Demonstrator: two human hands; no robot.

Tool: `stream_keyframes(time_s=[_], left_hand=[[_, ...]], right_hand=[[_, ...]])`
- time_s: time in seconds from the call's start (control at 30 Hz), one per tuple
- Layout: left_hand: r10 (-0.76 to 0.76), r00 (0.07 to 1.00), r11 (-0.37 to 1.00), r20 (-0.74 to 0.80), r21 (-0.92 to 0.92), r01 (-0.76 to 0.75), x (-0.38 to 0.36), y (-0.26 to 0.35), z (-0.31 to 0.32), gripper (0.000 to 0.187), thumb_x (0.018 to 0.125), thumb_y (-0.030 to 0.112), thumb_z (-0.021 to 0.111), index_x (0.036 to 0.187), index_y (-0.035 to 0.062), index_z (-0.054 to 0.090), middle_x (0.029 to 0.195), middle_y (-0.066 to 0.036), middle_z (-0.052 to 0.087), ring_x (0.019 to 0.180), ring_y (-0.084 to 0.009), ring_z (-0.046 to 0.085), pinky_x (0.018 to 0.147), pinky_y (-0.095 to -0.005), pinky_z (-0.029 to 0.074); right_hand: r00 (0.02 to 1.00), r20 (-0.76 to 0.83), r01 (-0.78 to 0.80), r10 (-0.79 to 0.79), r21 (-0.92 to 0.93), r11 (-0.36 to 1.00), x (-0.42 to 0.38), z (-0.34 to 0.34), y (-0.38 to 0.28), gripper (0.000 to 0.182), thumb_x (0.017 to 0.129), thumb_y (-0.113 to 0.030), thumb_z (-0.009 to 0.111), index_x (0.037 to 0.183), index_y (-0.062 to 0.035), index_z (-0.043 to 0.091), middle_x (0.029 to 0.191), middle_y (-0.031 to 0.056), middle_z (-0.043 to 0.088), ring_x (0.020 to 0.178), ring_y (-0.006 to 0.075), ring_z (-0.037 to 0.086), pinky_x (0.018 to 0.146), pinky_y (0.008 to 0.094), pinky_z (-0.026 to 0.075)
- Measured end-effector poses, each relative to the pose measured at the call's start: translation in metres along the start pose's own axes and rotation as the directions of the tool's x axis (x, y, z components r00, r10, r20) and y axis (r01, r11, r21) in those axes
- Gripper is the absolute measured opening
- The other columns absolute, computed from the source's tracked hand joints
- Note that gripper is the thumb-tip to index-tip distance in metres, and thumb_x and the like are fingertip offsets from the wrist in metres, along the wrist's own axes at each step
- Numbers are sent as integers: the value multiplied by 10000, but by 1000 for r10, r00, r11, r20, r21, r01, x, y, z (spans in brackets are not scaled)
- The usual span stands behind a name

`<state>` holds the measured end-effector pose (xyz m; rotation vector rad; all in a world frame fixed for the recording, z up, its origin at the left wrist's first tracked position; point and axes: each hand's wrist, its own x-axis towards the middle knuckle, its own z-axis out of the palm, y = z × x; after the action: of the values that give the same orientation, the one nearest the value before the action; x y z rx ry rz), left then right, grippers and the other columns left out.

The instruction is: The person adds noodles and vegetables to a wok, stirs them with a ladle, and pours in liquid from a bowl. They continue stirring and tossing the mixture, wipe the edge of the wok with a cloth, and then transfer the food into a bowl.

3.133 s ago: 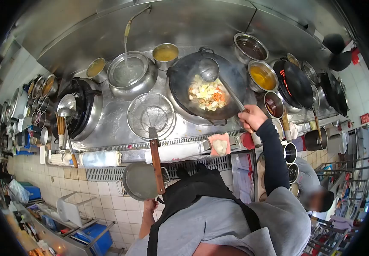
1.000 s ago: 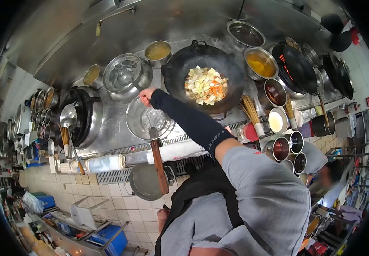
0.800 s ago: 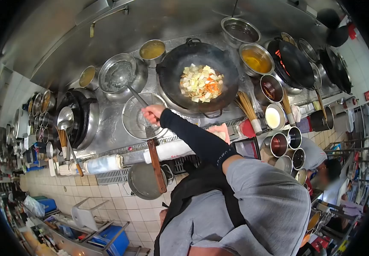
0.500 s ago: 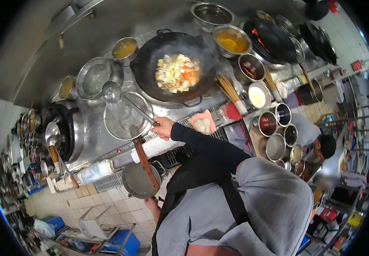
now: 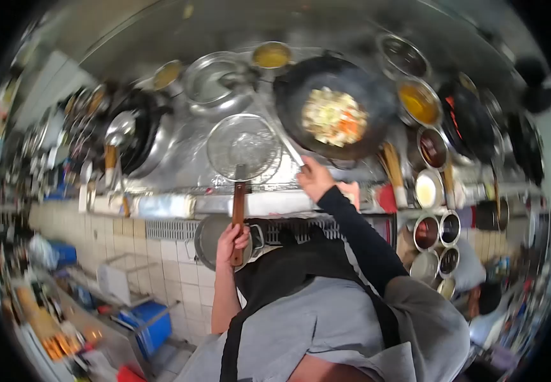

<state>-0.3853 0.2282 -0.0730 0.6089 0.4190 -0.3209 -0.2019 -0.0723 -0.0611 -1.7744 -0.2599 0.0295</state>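
My left hand [image 5: 233, 244] is wrapped round the wooden handle [image 5: 239, 207] of a round mesh strainer [image 5: 226, 148], which lies over the wet steel cooktop. In my right hand [image 5: 317, 178] is the handle end of a long metal ladle [image 5: 281, 132]. Its blurred bowl end reaches up over a metal basin [image 5: 200, 86] behind the strainer. Right of the ladle, a black wok [image 5: 377, 108] holds chopped pale vegetables and orange pieces [image 5: 336, 118].
A grey pot [image 5: 207, 239] stands below the counter edge, beneath my left hand. Bamboo brushes [image 5: 391, 167], a bowl of yellow liquid [image 5: 419, 102] and several sauce containers [image 5: 426, 231] are at the right. Another person [image 5: 466, 264] is beyond them. A second dark wok [image 5: 136, 130] sits left.
My left hand has risen from below the strainer and closed on its wooden handle. The ladle's bowl has swung from above the strainer to the basin. The view has turned.
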Motion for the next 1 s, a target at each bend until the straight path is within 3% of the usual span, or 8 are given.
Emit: stream_keyframes(time_s=[0.17, 0.23, 0.3, 0.4, 0.5, 0.6, 0.7, 1.0], left_hand=[[271, 926, 924, -262, 341, -174, -40, 16, 45, 56, 1000, 92, 490, 1026, 46, 475, 840, -70, 531, 587, -37, 378, 454, -178, 301], [529, 794, 634, -299, 761, -137, -40, 17, 21, 189, 970, 66, 503, 1151, 18, 481, 934, -170, 613, 678, -245, 575, 557, -334, 453], [812, 580, 49, -65, 998, 44, -38, 19, 12, 287, 952, 61, 517, 1230, 9, 471, 1009, -237, 637, 790, -396, 639, 675, -432, 506], [841, 514, 15, -171, 956, 294, -33, 27, -14, 398, 927, 40, 518, 1312, -5, 427, 1109, -315, 610, 1000, -541, 573, 869, -499, 461], [814, 567, 48, -129, 987, 156, -37, 45, -22, 341, 944, 49, 508, 1275, -3, 443, 1000, -245, 641, 785, -405, 641, 681, -441, 511], [590, 704, 686, -396, 705, -178, -47, 42, 2, 236, 969, 75, 508, 1187, -6, 467, 844, -119, 617, 603, -192, 565, 504, -303, 460], [400, 852, 891, -338, 360, -276, -53, 42, 43, 91, 984, 73, 504, 1049, 24, 464, 793, -48, 551, 565, -53, 404, 445, -202, 349], [101, 994, 994, -43, 41, -99, 11, -6, 12, 81, 1008, 98, 476, 1041, 25, 471, 863, -102, 593, 574, -79, 406, 452, -217, 353]], right_hand=[[998, 14, -52, 53, -46, 998, 45, 0, -19, 488, 805, -141, 658, 1237, 54, 543, 930, 189, 672, 841, 274, 655, 763, 343, 509], [1000, 2, 9, -9, -66, 998, 72, 11, -32, 479, 794, -152, 667, 1211, 58, 564, 901, 171, 663, 814, 265, 642, 751, 341, 505], [994, 58, -84, 90, -99, 992, 102, 24, -62, 353, 770, -131, 671, 1050, 71, 599, 808, 180, 659, 756, 276, 653, 703, 379, 501], [970, 107, -207, 220, -121, 971, 164, 57, -41, 298, 741, -152, 693, 933, 66, 622, 759, 193, 657, 741, 308, 663, 685, 397, 502], [987, 49, -136, 155, -269, 953, 211, 87, -26, 337, 718, -212, 716, 906, 61, 653, 765, 234, 660, 769, 389, 662, 720, 424, 510], [985, 72, -119, 155, -365, 923, 240, 106, -21, 308, 743, -209, 706, 864, 68, 650, 696, 215, 649, 693, 364, 663, 647, 423, 513], [888, 184, -406, 421, -111, 907, 246, 110, -45, 219, 792, -170, 672, 746, 38, 616, 613, 135, 602, 539, 264, 602, 475, 381, 451], [693, 546, -717, 471, 591, 370, 189, 80, -73, 138, 946, -132, 558, 832, -76, 503, 642, -24, 449, 453, 39, 353, 357, 206, 269]])
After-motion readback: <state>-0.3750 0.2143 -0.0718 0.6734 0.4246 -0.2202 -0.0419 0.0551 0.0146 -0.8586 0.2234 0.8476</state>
